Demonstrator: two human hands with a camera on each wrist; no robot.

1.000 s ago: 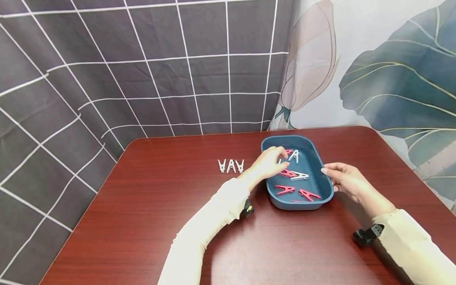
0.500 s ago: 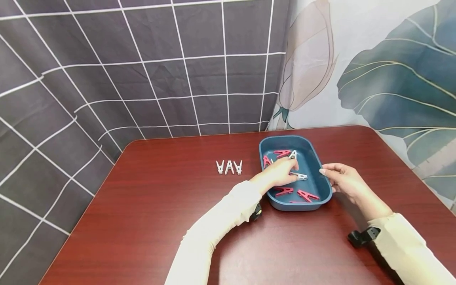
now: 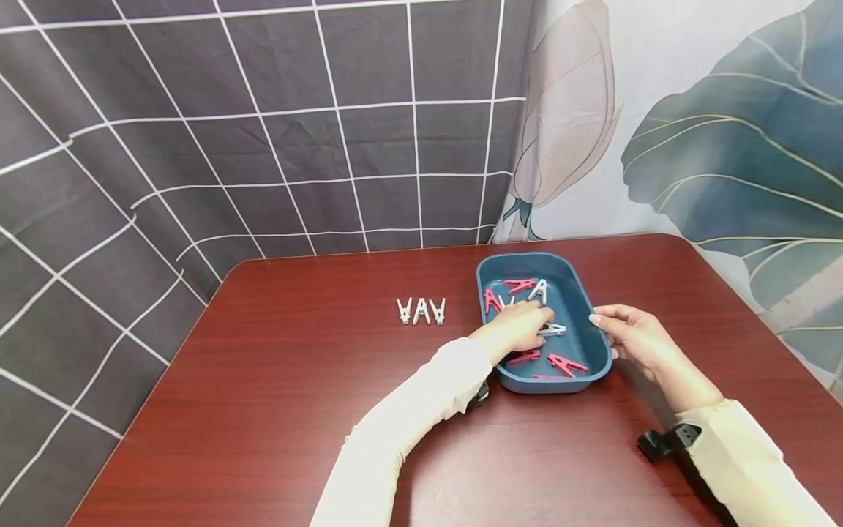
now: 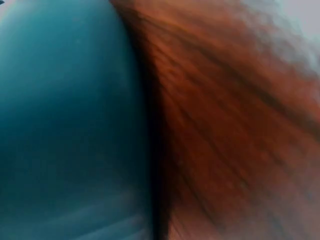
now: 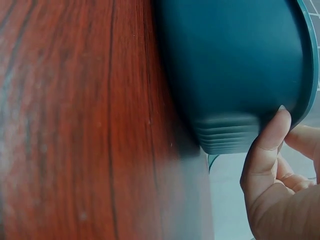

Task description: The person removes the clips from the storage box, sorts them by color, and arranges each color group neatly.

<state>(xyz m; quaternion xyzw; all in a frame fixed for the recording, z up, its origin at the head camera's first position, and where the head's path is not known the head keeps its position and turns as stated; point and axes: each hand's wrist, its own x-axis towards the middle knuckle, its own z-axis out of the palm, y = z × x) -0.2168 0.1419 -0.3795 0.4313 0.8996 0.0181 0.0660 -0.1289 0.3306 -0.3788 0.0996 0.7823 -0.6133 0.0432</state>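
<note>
1. Three white clothespins (image 3: pixel 421 311) stand in a row well left of the left hand (image 3: pixel 520 327).
2. That hand's curled fingers pinch a white clothespin (image 3: pixel 552 330) inside the blue tray (image 3: pixel 589 307).
3. The right hand (image 3: pixel 631 337) grips the tray's right rim.

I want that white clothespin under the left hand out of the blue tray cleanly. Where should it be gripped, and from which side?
Probably from above, pinching the white clothespin across its two long sides near the middle. It lies flat on the floor of the blue tray, whose raised walls block a sideways approach. The left hand already reaches down onto it; the right hand steadies the rim.
</note>
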